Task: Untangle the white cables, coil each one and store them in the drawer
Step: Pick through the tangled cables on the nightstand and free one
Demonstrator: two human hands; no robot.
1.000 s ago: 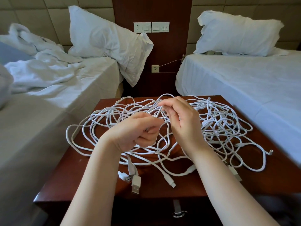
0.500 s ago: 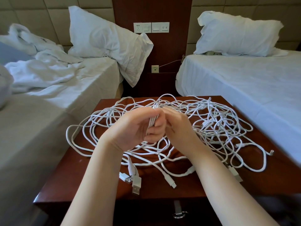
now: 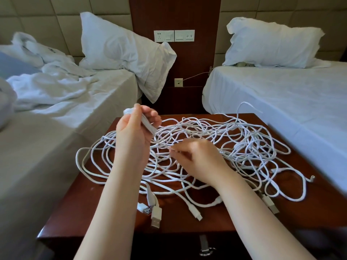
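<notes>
A big tangle of white cables [image 3: 234, 145] sprawls over the dark red nightstand [image 3: 105, 218]. Loose USB plugs [image 3: 155, 215] lie near the front edge. My left hand [image 3: 137, 128] is raised above the table's back left, closed around a small bundle of folded cable strands [image 3: 148, 124] that trail into the heap. My right hand [image 3: 197, 156] rests low over the middle of the heap, fingertips pinching a single strand. The drawer front with its metal pull [image 3: 205, 248] shows at the bottom edge and is closed.
Two beds flank the nightstand: a rumpled one [image 3: 56, 94] on the left and a made one [image 3: 281, 94] on the right, each with a white pillow. A wall panel with switches and sockets [image 3: 174, 36] stands behind. A thin wire runs from a lower socket [image 3: 178, 82].
My hands, held together over the heap, have parted. The left rose up and to the left with a cable bundle; the right dropped down onto the tangle.
</notes>
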